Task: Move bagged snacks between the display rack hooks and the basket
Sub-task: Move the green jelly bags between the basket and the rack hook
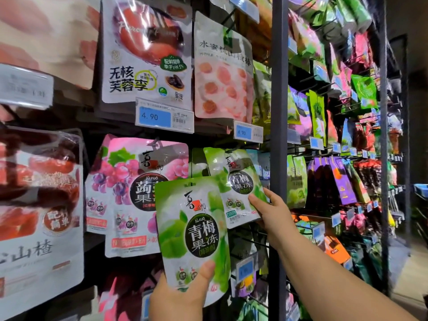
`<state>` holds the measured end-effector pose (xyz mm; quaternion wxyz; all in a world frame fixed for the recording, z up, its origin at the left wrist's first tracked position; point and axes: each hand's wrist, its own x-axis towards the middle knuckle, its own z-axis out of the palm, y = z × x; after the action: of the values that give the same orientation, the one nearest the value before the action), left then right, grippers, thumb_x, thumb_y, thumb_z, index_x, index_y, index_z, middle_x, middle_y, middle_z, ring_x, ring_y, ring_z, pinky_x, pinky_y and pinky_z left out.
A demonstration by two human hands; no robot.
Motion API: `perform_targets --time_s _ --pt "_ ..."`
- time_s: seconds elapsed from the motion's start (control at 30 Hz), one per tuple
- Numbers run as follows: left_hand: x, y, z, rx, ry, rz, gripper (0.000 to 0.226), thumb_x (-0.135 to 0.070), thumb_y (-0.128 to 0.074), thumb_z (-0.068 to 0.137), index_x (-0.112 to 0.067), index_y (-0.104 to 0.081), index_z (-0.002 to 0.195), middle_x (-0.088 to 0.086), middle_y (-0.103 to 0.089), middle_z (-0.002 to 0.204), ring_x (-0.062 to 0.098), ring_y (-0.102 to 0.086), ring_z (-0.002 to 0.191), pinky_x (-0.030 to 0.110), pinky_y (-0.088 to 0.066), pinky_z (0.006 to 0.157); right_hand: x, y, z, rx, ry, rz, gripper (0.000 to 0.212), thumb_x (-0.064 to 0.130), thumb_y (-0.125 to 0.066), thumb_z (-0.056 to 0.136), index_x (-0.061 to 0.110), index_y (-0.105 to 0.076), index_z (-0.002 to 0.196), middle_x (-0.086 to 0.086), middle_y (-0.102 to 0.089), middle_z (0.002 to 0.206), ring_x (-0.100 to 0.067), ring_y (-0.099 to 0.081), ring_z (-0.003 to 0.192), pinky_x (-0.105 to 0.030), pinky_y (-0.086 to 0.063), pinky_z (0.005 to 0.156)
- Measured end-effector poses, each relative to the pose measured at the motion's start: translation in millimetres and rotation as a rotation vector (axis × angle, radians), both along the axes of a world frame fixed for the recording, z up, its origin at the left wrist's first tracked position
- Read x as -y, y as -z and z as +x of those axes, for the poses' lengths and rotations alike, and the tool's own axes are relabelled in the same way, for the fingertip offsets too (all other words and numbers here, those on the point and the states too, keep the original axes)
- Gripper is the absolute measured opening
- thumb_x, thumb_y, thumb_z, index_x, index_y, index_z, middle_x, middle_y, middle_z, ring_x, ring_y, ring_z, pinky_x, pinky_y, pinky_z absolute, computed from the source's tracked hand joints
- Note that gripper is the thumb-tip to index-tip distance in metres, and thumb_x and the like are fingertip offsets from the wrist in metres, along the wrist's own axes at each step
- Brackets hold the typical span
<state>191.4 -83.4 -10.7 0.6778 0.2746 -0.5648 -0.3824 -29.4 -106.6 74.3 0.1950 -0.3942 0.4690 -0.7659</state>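
The left hand (177, 297) pinches the front green jelly bag (194, 228) by its bottom edge, thumb on the printed face and fingers hidden behind. It holds the bag in front of the rack, clear of any hook, overlapping the purple grape bag (129, 181). The right hand (273, 212) grips the lower right corner of a second green bag (236, 181) up at the rack. I cannot tell whether that one still hangs on its hook. The basket is out of sight.

The likeliest trouble, to my eye, is the low grip on the front bag. Held only at the bottom, its top can flop or twist, which would make the hang hole awkward to thread onto a hook. A tug at the corner of the second bag could tear its hole or drag the bags behind it off the hook. The price tag (245, 269) on the hook below could also snag a passing bag.

The front bag stands nearly upright, with its long axis vertical, its top leaning slightly left and its print facing me. The second bag tilts more, with its top to the left and its bottom swung right.
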Motion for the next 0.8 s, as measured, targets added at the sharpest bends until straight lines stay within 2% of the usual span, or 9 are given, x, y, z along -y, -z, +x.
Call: perform_targets --time_s 0.07,0.17,0.27,0.33,0.43,0.53,0.57,0.7,0.8 --pt "0 -2 1 0.02 0.042 0.052 0.042 -0.03 -0.089 0.063 -0.05 -0.063 0.089 -0.019 -0.072 0.083 -0.006 -0.061 0.083 0.002 -0.038 0.061 -3 5 2 -0.07 0.044 0.03 0.096 0.061 -0.084 0.052 0.036 -0.051 0.138 0.002 -0.064 0.13 -0.023 -0.065 0.113 -0.049 -0.051 0.099" --pt "5 -5 -5 0.035 0.082 0.077 0.035 -0.026 -0.09 0.063 -0.039 -0.067 0.086 -0.013 -0.075 0.081 0.001 -0.066 0.08 0.015 -0.044 0.065 -12 9 11 -0.183 0.11 0.091 0.081 0.051 -0.078 0.076 0.034 -0.042 0.147 0.001 -0.054 0.129 -0.021 -0.056 0.12 -0.04 -0.045 0.102" --pt "5 -11 -13 0.043 0.108 0.112 0.026 -0.03 -0.088 0.065 -0.035 -0.066 0.078 -0.017 -0.072 0.077 0.001 -0.064 0.079 0.018 -0.043 0.063 -19 13 10 -0.286 0.201 0.093 0.07 0.043 -0.075 0.082 0.03 -0.046 0.145 0.004 -0.05 0.126 -0.017 -0.051 0.12 -0.035 -0.043 0.098" --pt "1 -18 -18 0.051 0.153 0.107 0.024 -0.035 -0.086 0.068 -0.034 -0.067 0.083 -0.019 -0.072 0.077 -0.001 -0.064 0.079 0.019 -0.043 0.063 -26 15 11 -0.342 0.235 0.088 0.053 0.042 -0.075 0.083 0.029 -0.059 0.132 0.006 -0.055 0.126 -0.015 -0.053 0.118 -0.035 -0.045 0.097" --pt "-2 -26 -24 0.036 0.194 0.098 0.026 -0.036 -0.083 0.071 -0.034 -0.067 0.091 -0.02 -0.073 0.082 -0.008 -0.064 0.078 0.016 -0.045 0.065 -32 13 12 -0.388 0.261 0.053 0.012 0.039 -0.068 0.09 0.028 -0.074 0.092 0.004 -0.07 0.11 -0.014 -0.064 0.107 -0.034 -0.049 0.093" --pt "-5 -35 -31 0.058 0.211 0.073 0.027 -0.036 -0.08 0.076 -0.035 -0.067 0.099 -0.019 -0.073 0.091 -0.007 -0.065 0.085 0.014 -0.047 0.069 -48 6 23 -0.342 0.17 0.04 0.027 0.035 -0.057 0.098 0.021 -0.075 0.083 0.008 -0.072 0.095 0.006 -0.063 0.088 -0.014 -0.046 0.075" --pt "-6 -38 -33 0.061 0.22 0.065 0.029 -0.038 -0.079 0.077 -0.034 -0.068 0.103 -0.019 -0.073 0.095 -0.004 -0.066 0.089 0.017 -0.048 0.073 -53 4 25 -0.312 0.1 0.042 0.031 0.036 -0.055 0.098 0.018 -0.075 0.084 0.008 -0.073 0.092 0.006 -0.063 0.083 -0.013 -0.045 0.07" --pt "-8 -52 -44 0.05 0.22 0.059 0.034 -0.044 -0.074 0.079 -0.033 -0.067 0.11 -0.017 -0.073 0.101 0.002 -0.065 0.097 0.023 -0.049 0.082 -62 6 24 -0.279 -0.183 0.011 0.038 0.04 -0.071 0.083 0.006 -0.071 0.101 -0.01 -0.075 0.1 -0.016 -0.071 0.093 -0.025 -0.054 0.079" --pt "-11 -64 -54 0.066 0.232 0.056 0.03 -0.044 -0.069 0.084 -0.031 -0.067 0.111 -0.013 -0.072 0.102 0.005 -0.065 0.097 0.018 -0.047 0.074 -63 7 17 -0.231 -0.28 -0.045 0.048 0.021 -0.073 0.07 0.007 -0.062 0.115 -0.012 -0.074 0.105 -0.021 -0.072 0.094 -0.026 -0.057 0.074"
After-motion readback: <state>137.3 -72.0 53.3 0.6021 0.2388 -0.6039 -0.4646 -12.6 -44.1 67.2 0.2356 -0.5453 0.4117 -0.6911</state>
